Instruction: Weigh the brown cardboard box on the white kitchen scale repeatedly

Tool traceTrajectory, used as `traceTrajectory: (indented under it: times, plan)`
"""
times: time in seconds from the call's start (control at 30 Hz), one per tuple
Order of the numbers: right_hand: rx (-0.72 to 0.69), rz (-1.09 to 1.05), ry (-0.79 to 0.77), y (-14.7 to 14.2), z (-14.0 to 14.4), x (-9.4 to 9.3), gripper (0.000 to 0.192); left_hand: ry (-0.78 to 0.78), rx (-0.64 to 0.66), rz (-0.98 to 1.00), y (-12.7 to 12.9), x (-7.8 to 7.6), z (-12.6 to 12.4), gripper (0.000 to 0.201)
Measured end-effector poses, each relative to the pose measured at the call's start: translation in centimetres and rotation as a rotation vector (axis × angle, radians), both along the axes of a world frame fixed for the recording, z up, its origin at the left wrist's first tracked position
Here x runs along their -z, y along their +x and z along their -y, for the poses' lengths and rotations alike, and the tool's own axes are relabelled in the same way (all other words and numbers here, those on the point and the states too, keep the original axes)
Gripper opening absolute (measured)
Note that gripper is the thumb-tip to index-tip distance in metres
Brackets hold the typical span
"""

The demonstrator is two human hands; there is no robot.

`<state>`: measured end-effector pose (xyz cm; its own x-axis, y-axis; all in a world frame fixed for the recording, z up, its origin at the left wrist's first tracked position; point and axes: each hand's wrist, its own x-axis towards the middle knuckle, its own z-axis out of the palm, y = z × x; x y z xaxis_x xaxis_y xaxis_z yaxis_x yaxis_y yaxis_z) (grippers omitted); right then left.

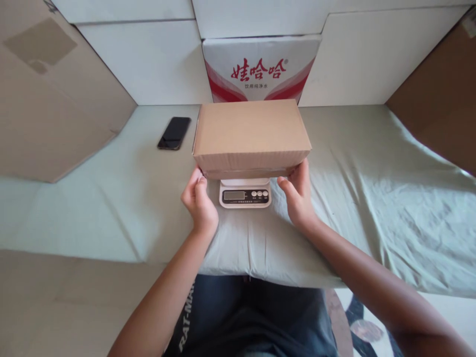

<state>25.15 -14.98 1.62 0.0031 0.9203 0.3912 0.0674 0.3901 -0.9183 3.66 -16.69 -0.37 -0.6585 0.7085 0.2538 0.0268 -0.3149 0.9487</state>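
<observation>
A closed brown cardboard box [251,129] is over a small white digital scale [245,204] and hides most of its platform; I cannot tell whether the two touch. My left hand [201,201] grips the box's near left corner, thumb in front and the other fingers partly hidden. At the near right corner, my right hand [299,193] holds the box in the same way. The scale's display [234,195] shows no digits that I can make out, and its round buttons sit to the right of it.
A black phone [174,133] lies left of the box on the green cloth [111,198]. Behind stands a white carton with red lettering [260,69] against white panels. Large cardboard pieces rise at the left [55,99] and right [442,94].
</observation>
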Motion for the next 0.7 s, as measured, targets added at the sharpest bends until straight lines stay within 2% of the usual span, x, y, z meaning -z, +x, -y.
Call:
traceTrajectory:
  times: [0.23, 0.37, 0.43, 0.6, 0.7]
  plan:
    - [-0.009, -0.003, 0.001, 0.1, -0.2, 0.2, 0.057, -0.004, -0.022, 0.009, 0.4, -0.5, -0.2, 0.047]
    - [-0.020, -0.023, -0.005, 0.2, -0.4, 0.6, 0.066, 0.020, 0.015, 0.005, 0.5, -0.8, 0.0, 0.050]
    - [0.025, -0.046, 0.007, 0.8, -1.0, 1.0, 0.071, 0.082, 0.015, -0.024, -0.1, -1.2, 0.2, 0.055]
    - [0.194, -0.083, 0.015, 4.6, -3.9, 1.7, 0.075, 0.165, -0.121, -0.028, -3.0, -2.6, 0.1, 0.066]
    - [0.193, -0.115, -0.020, 6.0, -5.0, 2.1, 0.076, 0.162, -0.018, -0.004, -4.5, -2.6, -1.4, 0.065]
